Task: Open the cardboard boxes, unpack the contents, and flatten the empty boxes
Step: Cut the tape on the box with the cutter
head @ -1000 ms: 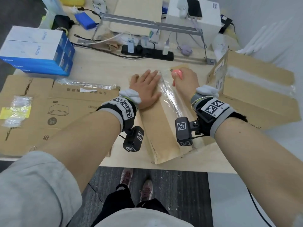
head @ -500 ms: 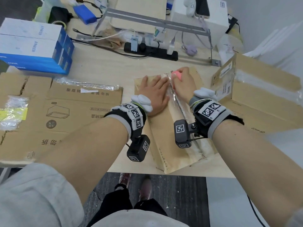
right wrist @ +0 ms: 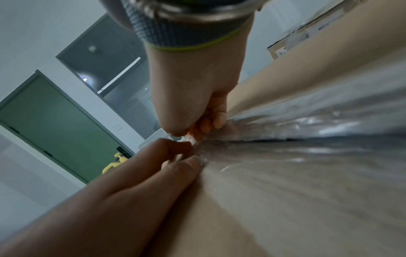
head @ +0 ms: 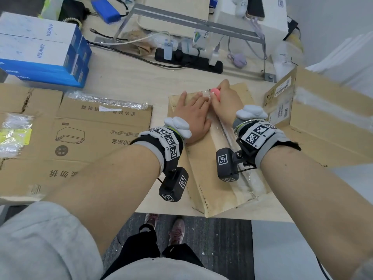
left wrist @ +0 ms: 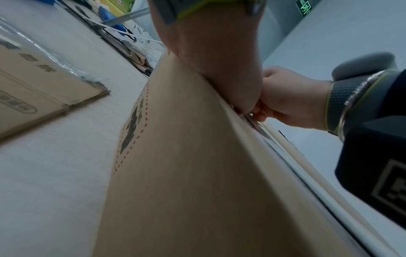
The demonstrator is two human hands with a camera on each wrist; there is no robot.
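Long brown cardboard box lies on the pale wood bench, near the front edge, sealed lengthwise with clear packing tape; left hand flat on the lid, fingers straight, pressing down just beside the tape seam; right hand curled round a small pink cutter at the far end of the seam, its tip hidden by the fingers; blade contact with tape cannot be confirmed.

Step judged: start of slitting the tape; box not yet opened.

Risks: left fingertips sit touching the seam right beside the cutter, so a slip or a pull toward the body could catch them; too deep a cut could mark the contents; the box overhangs the bench edge slightly, so uneven pressure could tip it.

Flattened printed cardboard sheet lies to the left; second taped carton to the right.
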